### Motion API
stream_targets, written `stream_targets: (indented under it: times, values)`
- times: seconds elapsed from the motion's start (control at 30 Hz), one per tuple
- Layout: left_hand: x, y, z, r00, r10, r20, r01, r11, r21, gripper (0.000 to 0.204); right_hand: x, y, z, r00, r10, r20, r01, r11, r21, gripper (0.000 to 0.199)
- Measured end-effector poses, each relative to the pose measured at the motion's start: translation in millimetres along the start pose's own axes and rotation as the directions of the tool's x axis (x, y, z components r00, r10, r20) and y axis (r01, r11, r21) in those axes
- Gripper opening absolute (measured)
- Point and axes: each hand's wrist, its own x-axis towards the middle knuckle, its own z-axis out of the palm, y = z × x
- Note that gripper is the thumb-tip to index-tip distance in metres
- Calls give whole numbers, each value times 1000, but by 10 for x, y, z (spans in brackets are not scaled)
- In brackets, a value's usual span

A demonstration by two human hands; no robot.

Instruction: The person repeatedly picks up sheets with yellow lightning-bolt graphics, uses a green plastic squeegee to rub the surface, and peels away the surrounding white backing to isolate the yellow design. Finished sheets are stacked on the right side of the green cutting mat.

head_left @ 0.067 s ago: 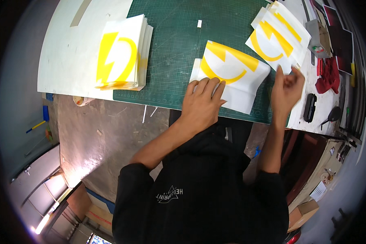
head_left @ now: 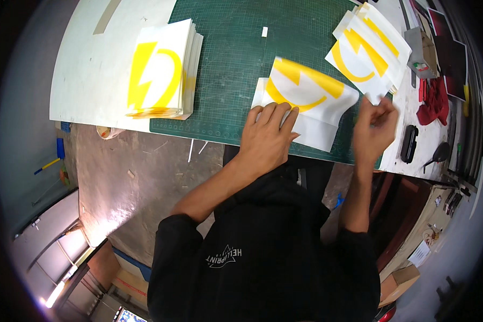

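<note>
My left hand (head_left: 268, 129) lies with fingers outstretched on the near left part of a folded white sheet with yellow shapes (head_left: 306, 88). The sheet rests on a green cutting mat (head_left: 225, 80). Its fold bulges at the right, and its far edge looks blurred. A pale layer shows at its left. My right hand (head_left: 375, 129) is between this sheet and a fanned stack of similar printed sheets (head_left: 359, 53), just below the stack's near corner. Its fingers are curled and slightly blurred, with the thumb apart; I see nothing held in it.
At the left, a thick pile of folded yellow-and-white sheets (head_left: 158, 75) straddles the mat's edge. On the right lie a black case (head_left: 409, 144), a dark round-headed tool (head_left: 440, 152), a red cloth (head_left: 434, 102) and a grey box (head_left: 421, 51). A small white piece (head_left: 264, 31) sits on the mat.
My right hand has shifted slightly left and toward me, away from the fanned stack. The folded sheet's far edge has dipped a little. My left hand stays in place.
</note>
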Motion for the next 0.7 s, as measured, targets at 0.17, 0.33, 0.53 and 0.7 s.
stream_targets:
  times: [0.17,0.33,0.53,0.7]
  values:
    - [116,-157,-57,996,58,75,-58,998,7,70,-411,-215,262,616,-526,586,658,753,-14,47]
    - [290,-396,-41,984,74,164,-83,995,47,100,-236,-100,460,644,-353,678,619,761,-192,55]
    - [587,-555,-84,961,93,259,-130,983,130,147,-109,-114,718,615,-407,676,704,670,-237,58]
    - [759,-612,-104,944,71,323,-131,977,169,175,-21,-169,934,606,-477,637,650,759,-49,59]
